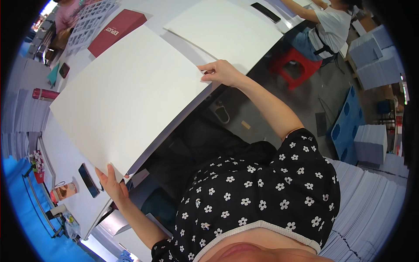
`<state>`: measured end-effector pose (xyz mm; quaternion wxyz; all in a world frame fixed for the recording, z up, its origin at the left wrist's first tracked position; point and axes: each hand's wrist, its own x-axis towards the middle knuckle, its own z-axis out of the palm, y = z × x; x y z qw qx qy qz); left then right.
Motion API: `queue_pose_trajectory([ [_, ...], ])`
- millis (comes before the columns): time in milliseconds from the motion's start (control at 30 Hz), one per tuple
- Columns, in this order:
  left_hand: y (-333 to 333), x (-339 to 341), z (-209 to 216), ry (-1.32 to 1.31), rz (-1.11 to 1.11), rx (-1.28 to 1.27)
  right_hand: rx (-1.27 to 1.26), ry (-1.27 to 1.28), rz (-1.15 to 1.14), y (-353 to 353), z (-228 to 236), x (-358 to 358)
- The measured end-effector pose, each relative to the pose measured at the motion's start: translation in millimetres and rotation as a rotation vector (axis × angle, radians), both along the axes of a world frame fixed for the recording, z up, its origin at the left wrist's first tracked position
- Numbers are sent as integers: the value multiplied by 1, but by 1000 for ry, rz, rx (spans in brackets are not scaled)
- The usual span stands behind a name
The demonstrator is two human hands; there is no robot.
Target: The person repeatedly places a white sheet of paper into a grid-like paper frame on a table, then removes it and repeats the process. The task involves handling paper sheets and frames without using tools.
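Presently, white sheet point(131, 96) spans left-centre of frame, over table point(62, 153). Right hand point(223, 73), upper centre: narrow pinch, holding sheet's right corner between thumb and fingers. Left hand point(114, 185), lower left: fingers at sheet's lower edge; grip cannot be told. Phone point(89, 180) just beside left hand. Red box point(117, 32), upper left. Second sheet point(222, 28), upper centre.

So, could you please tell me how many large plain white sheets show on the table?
2: the near sheet, with the left hand and right hand at its edges, and the far sheet, beyond the right hand. More may be hidden underneath.
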<state>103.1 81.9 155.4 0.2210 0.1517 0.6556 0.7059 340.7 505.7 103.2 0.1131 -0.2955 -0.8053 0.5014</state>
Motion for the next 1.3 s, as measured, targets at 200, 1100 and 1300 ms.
queue_pose_trajectory([
  [200, 6, 1, 0, 9, 6, -9, -11, 6, 8, 1, -2, 0],
  [1100, 6, -4, -11, 87, -4, -51, 1033, 79, 184, -92, -30, 22],
  [1300, 6, -4, -12, 93, 3, -71, 1054, 69, 177, -93, -33, 19],
])
